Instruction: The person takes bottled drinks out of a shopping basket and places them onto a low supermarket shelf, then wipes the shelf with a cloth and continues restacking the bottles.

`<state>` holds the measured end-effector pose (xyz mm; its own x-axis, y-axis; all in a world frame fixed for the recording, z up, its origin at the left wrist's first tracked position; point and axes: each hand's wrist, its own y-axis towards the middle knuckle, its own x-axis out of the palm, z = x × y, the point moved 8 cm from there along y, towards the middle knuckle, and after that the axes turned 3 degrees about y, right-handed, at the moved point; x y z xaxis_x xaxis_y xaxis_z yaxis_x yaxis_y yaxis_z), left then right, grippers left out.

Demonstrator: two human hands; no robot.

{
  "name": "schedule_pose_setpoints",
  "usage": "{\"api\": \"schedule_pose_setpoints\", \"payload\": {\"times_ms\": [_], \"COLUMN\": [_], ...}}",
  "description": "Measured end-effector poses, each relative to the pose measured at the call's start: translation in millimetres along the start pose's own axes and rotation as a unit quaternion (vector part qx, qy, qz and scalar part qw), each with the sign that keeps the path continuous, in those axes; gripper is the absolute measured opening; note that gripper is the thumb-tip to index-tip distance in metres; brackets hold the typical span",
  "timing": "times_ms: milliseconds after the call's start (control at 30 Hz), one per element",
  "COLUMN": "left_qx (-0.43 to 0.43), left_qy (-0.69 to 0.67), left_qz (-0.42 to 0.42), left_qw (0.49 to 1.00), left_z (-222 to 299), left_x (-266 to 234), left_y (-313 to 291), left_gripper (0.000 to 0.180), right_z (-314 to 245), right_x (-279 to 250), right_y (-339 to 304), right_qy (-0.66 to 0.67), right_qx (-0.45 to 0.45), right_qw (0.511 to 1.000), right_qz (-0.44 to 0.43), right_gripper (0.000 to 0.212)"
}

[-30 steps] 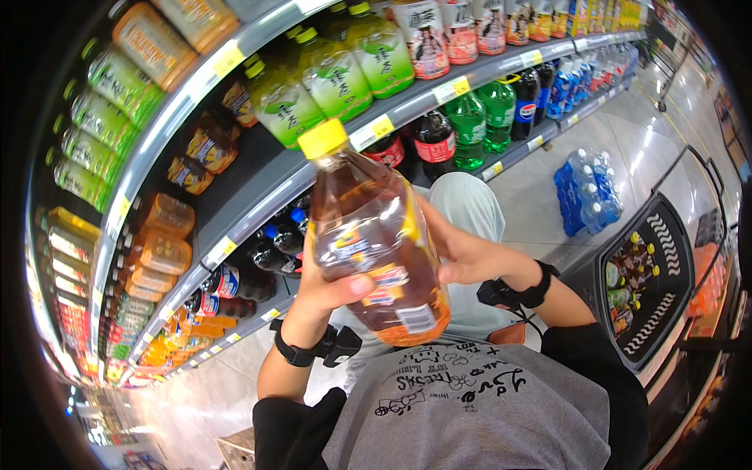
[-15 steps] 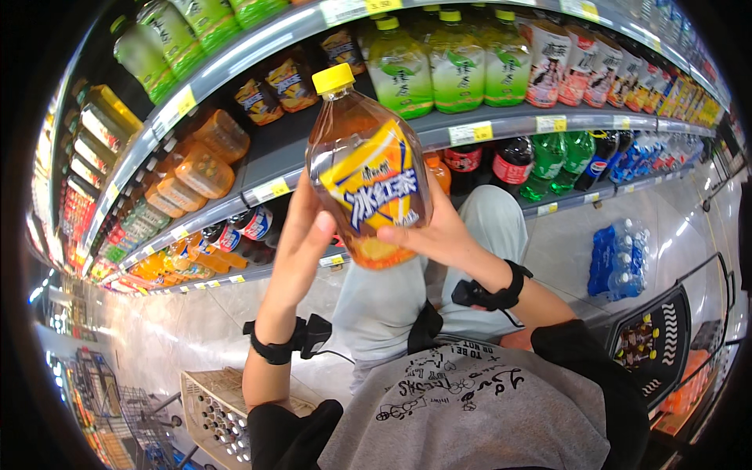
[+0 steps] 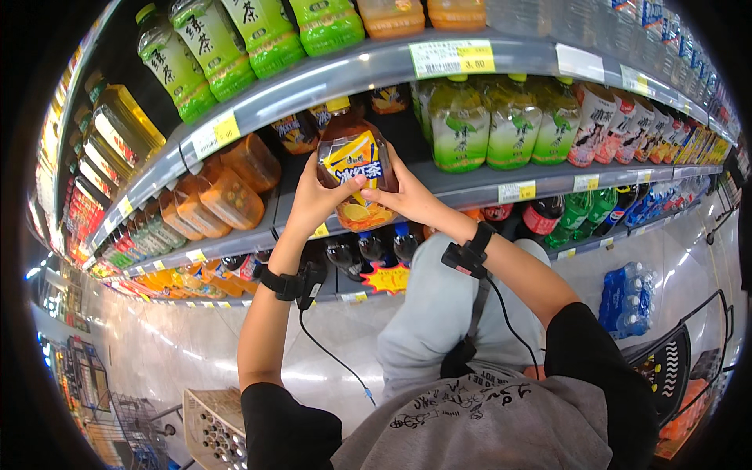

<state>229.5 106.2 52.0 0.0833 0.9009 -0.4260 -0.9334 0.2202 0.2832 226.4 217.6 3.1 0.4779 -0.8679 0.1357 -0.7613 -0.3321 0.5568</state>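
Grey shelf (image 3: 427,176), smooth, edge bowed by the lens. On it, a row of green-labelled plastic bottles (image 3: 460,129). Brown drink bottle (image 3: 356,157): clear, glossy plastic, roughly upright at the shelf front; contact unclear. Left hand (image 3: 315,197) and right hand (image 3: 411,197) grasp its sides, fingers wrapped round. Yellow cap (image 3: 338,105), round.

The left of two head-worn fisheye cameras looks steeply down and forward from above the wearer's grey shirt (image 3: 501,427), nearest along the lower edge. The left hand (image 3: 317,200) and right hand (image 3: 411,200) sit farther off, just above the middle, with drinks shelves (image 3: 446,184) beyond, their edges bowing toward the rim, where a squeezed shape is probably a wire shopping cart (image 3: 129,415)
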Motion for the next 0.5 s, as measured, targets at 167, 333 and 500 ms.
{"api": "schedule_pose_setpoints", "payload": {"times_ms": [167, 333, 500], "left_qx": [0.009, 0.025, 0.082], "left_qy": [-0.041, -0.064, -0.009], "left_qz": [-0.015, -0.044, -0.023], "left_qw": [0.999, 0.997, 0.996], "left_z": [-26, -57, -82], "left_x": [-21, -11, 3], "left_y": [60, 105, 133], "left_gripper": [0.067, 0.075, 0.086], "right_z": [14, 39, 73], "right_x": [-19, -53, -80], "right_y": [57, 80, 89], "right_qy": [0.046, -0.019, -0.162], "right_qx": [0.078, 0.057, -0.017], "right_qw": [0.996, 0.996, 0.98], "right_qz": [0.022, 0.072, 0.112], "right_gripper": [0.091, 0.089, 0.088]}}
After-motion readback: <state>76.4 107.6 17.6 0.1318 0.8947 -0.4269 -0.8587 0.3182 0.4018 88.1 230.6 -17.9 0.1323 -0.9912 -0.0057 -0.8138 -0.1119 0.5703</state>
